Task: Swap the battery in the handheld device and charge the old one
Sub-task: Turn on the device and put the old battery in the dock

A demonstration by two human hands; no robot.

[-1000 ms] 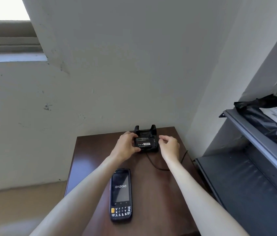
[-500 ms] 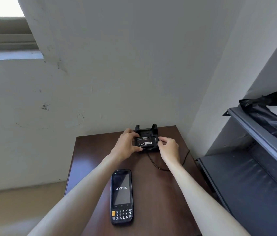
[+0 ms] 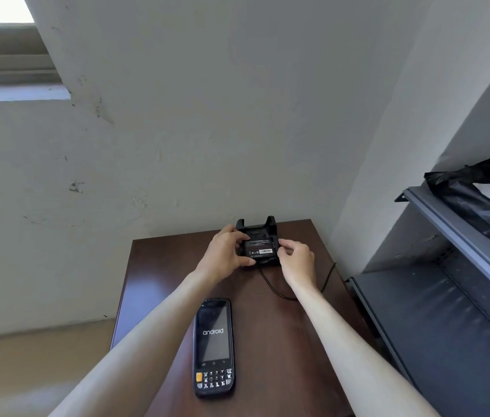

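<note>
A black battery (image 3: 260,247) with a white label lies flat in the black charging cradle (image 3: 256,227) at the far edge of the brown table (image 3: 159,260). My left hand (image 3: 225,249) grips the battery's left side, thumb on its near edge. My right hand (image 3: 296,257) pinches the battery's right side with its fingertips. The black handheld device (image 3: 213,346) lies face up on the table near me, between my forearms, its screen reading "android" above a small keypad.
The cradle's black cable (image 3: 280,291) loops across the table and off its right edge. A grey metal shelf unit (image 3: 460,236) stands at the right, with a black plastic parcel (image 3: 475,203) on its upper shelf. A white wall rises right behind the table.
My right hand has closed in from beside the cradle onto the battery's right edge. My left hand stays on the battery. The device has not moved.
</note>
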